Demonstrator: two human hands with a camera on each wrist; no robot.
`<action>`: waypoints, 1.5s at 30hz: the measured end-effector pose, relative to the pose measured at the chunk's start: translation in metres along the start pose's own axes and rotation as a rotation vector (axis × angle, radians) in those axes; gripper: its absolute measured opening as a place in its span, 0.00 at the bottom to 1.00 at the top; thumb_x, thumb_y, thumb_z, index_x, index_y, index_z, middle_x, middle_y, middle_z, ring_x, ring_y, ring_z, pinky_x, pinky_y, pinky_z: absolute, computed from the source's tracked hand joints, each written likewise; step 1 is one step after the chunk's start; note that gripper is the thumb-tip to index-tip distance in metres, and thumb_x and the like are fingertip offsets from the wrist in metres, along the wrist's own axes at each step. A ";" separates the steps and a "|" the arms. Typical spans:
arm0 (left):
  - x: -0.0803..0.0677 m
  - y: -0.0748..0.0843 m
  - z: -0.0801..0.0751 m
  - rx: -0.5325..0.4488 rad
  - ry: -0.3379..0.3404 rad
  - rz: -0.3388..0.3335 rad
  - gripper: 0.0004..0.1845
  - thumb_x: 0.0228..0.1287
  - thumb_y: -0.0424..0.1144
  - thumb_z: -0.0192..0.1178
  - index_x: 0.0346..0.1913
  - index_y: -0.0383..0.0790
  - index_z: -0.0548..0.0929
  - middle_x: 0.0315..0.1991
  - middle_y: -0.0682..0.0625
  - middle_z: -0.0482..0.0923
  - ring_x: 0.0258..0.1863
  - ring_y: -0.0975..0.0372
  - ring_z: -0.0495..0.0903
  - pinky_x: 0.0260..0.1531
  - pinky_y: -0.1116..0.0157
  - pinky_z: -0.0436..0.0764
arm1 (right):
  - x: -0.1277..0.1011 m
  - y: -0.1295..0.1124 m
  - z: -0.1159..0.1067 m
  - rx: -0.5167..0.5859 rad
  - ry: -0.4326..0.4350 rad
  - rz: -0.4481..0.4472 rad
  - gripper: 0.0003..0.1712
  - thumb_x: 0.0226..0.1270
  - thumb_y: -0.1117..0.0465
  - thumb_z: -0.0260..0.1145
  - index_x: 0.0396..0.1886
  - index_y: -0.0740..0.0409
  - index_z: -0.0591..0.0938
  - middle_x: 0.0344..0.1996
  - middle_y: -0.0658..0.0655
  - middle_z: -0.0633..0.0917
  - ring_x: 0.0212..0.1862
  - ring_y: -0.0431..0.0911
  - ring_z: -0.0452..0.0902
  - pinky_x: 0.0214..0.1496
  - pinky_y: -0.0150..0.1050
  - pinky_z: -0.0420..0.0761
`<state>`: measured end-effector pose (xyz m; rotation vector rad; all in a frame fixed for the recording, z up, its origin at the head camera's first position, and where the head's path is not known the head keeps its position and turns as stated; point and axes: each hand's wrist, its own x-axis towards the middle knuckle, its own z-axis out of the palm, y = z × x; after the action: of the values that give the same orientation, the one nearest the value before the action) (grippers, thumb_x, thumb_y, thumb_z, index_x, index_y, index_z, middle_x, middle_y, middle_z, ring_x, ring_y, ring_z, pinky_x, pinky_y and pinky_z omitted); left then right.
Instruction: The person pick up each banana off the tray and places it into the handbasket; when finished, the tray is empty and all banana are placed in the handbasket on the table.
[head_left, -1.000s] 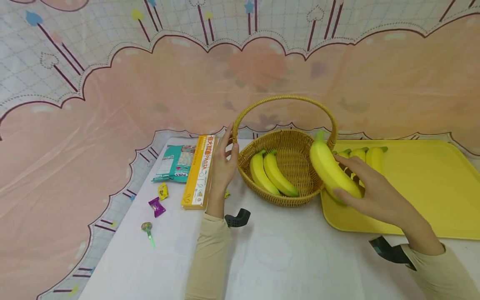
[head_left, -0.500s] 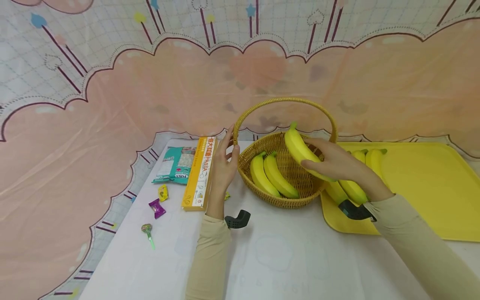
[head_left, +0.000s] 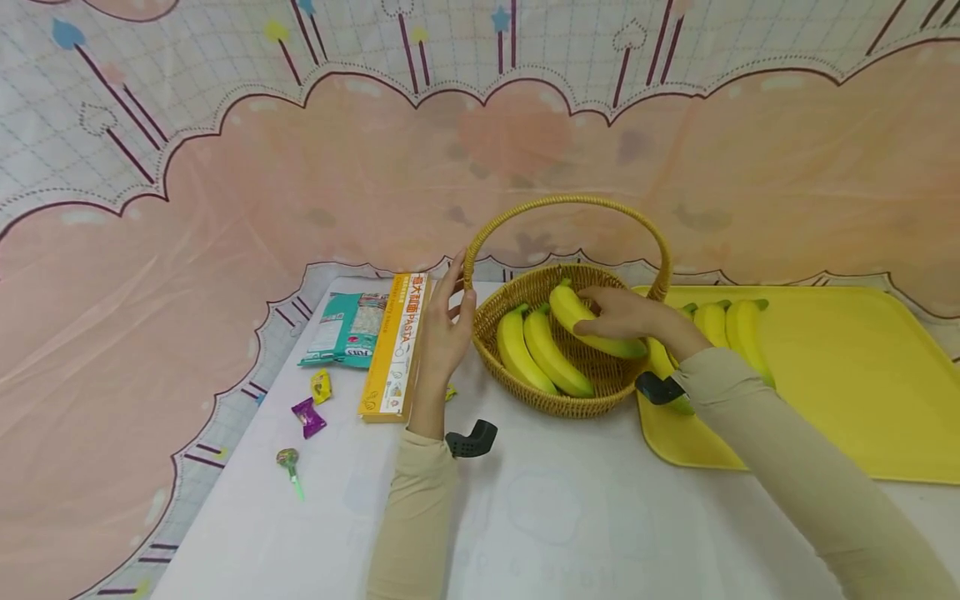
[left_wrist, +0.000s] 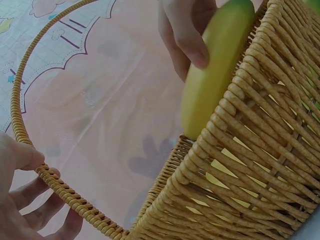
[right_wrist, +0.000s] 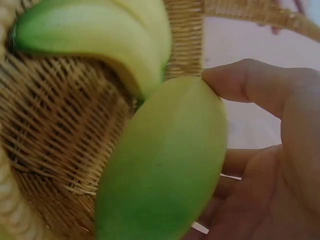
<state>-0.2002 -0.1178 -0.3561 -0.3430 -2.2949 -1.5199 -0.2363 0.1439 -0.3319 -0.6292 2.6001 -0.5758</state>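
A wicker basket (head_left: 555,400) with a tall hoop handle (head_left: 570,200) stands mid-table, with two bananas (head_left: 536,350) lying inside. My right hand (head_left: 622,315) grips a third banana (head_left: 577,312) low inside the basket; in the right wrist view that banana (right_wrist: 165,165) fills the frame, thumb (right_wrist: 245,82) on it. My left hand (head_left: 448,321) rests against the handle's left base, thumb and fingers (left_wrist: 25,190) touching the coil of the handle (left_wrist: 70,200). More bananas (head_left: 731,329) lie on the yellow tray (head_left: 847,375).
A long orange pasta box (head_left: 395,346) and a teal packet (head_left: 347,327) lie left of the basket. Wrapped candies (head_left: 309,414) and a lollipop (head_left: 290,467) sit nearer the table's left edge. A pink patterned cloth hangs behind.
My right hand carried the banana from the tray leftward under the handle and lowered it into the basket. The left hand stayed at the handle.
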 end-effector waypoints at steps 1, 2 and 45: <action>0.001 -0.005 0.001 0.001 0.002 0.003 0.28 0.72 0.33 0.47 0.73 0.50 0.59 0.66 0.43 0.67 0.61 0.49 0.71 0.53 0.48 0.78 | 0.003 0.000 0.001 -0.008 -0.015 0.003 0.42 0.67 0.48 0.56 0.71 0.69 0.56 0.67 0.70 0.66 0.66 0.64 0.63 0.67 0.58 0.64; 0.001 -0.008 0.001 0.004 0.004 0.006 0.28 0.72 0.34 0.47 0.72 0.52 0.59 0.66 0.44 0.68 0.61 0.50 0.71 0.53 0.48 0.78 | 0.007 0.000 0.002 -0.009 -0.033 0.019 0.42 0.67 0.49 0.56 0.71 0.69 0.56 0.68 0.70 0.64 0.68 0.64 0.60 0.69 0.58 0.62; 0.002 -0.011 0.002 0.019 0.014 -0.001 0.28 0.72 0.36 0.48 0.72 0.59 0.59 0.65 0.48 0.69 0.60 0.55 0.72 0.53 0.51 0.79 | -0.088 0.084 0.031 0.414 0.422 -0.036 0.19 0.74 0.53 0.52 0.54 0.60 0.76 0.51 0.57 0.79 0.46 0.26 0.73 0.47 0.20 0.73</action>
<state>-0.2069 -0.1198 -0.3649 -0.3257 -2.2978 -1.4953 -0.1783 0.2472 -0.3731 -0.4531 2.7129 -1.3394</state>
